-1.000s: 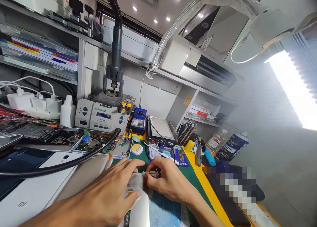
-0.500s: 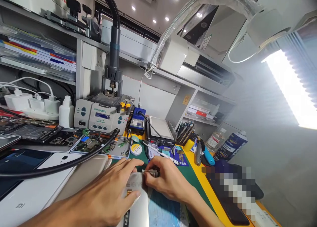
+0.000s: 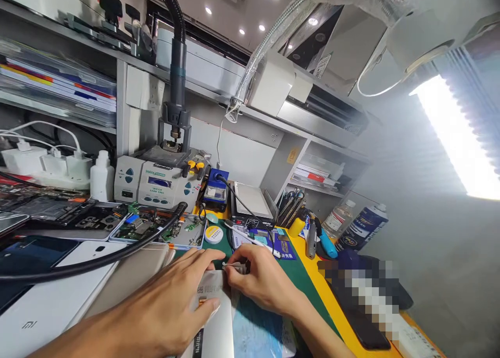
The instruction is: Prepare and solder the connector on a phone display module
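Note:
A flat silver device point(image 3: 219, 321), phone-like, carries a grey label with small print and a gold-coloured contact near its upper end. My left hand point(image 3: 172, 295) grips it from the left, thumb lying on its face and fingers bent over toward the top edge. At that upper edge, my right hand point(image 3: 261, 280) pinches a small grey piece point(image 3: 239, 267) with a pale thin tip between thumb and forefinger. Its exact kind is hard to make out. Beneath my right hand lies a light blue sheet point(image 3: 260, 324) on a green mat point(image 3: 299, 275).
Behind stands a grey hot air station point(image 3: 156, 183) whose black hose point(image 3: 128, 251) crosses the left side. Opened phones with circuit boards point(image 3: 164, 230) and a white phone point(image 3: 58, 295) lie left. A white pen-shaped tool point(image 3: 250, 237), bottle point(image 3: 338, 217) and spray can point(image 3: 363, 228) are beyond.
The view has shifted slightly. The right fingers have risen a little at the device's upper edge, still pinching the small grey piece. The left hand keeps nearly the same pose.

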`<state>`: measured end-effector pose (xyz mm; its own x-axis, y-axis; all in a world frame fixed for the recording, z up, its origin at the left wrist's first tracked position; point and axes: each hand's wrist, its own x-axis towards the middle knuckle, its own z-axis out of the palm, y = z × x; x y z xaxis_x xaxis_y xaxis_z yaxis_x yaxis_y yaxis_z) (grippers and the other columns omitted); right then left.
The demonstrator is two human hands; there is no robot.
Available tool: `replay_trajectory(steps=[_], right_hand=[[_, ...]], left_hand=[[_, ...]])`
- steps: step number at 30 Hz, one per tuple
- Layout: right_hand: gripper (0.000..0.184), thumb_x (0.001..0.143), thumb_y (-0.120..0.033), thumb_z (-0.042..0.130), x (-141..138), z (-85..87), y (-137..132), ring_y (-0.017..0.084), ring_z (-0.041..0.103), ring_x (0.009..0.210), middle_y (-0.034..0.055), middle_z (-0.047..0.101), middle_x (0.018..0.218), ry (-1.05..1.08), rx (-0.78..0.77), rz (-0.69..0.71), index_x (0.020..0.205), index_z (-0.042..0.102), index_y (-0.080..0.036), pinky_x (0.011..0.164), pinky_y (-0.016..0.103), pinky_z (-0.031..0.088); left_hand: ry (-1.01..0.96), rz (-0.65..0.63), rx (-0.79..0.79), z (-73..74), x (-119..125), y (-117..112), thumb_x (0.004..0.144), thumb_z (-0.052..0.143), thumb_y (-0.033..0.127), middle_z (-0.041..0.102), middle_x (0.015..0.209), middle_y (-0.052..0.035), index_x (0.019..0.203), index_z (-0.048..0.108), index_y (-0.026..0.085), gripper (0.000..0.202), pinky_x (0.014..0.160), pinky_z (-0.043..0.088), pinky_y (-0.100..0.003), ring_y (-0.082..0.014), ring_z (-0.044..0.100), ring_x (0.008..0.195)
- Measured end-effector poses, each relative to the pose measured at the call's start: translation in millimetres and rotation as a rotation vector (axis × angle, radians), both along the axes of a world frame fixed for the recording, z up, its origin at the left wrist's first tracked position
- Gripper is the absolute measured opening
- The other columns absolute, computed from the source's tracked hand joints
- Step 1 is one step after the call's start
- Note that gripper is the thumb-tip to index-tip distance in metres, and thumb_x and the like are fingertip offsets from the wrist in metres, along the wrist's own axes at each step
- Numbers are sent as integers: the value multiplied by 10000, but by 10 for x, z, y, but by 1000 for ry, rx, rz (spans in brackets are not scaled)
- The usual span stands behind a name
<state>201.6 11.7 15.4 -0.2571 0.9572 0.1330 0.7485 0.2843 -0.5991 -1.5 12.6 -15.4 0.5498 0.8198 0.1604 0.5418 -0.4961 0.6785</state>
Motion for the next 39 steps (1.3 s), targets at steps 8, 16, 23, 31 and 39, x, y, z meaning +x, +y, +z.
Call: replay_trajectory(steps=[8,16,23,31,39], right_hand=[[170,802,-275,595,123,-22,86,91,414,557,-28,591,653,102,-128,-56,816,712,-152,502,216,309],[128,755,-210,619,18,-8,0,86,462,586,-34,612,666,63,-67,13,814,714,-148,536,194,348],[113,713,-179,627,37,20,-28,99,510,619,-27,631,686,-54,10,45,790,708,-163,560,195,349],[126,726,-189,637,0,5,-36,101,517,621,-13,656,724,-36,69,102,817,721,-167,595,197,366],[151,734,-215,617,22,-84,0,108,527,605,5,683,714,-44,135,86,828,727,-170,565,190,370]], left_hand=[[9,-19,12,-57,-10,31,855,543,289,606,1298,-71,1360,468,296,510,1006,478,-434,-264,583,1202],[29,-16,31,-96,-41,51,877,535,324,591,1333,-68,1399,434,299,532,1046,459,-438,-264,557,1246],[24,-6,61,-188,-45,73,880,553,357,601,1316,-54,1384,442,320,518,1016,483,-414,-258,575,1219],[18,62,139,-220,-7,74,840,574,339,664,1250,-71,1353,500,304,520,968,537,-405,-270,646,1149],[17,93,287,-392,-66,176,840,572,398,723,1197,-62,1318,556,289,491,894,592,-344,-251,712,1054]])
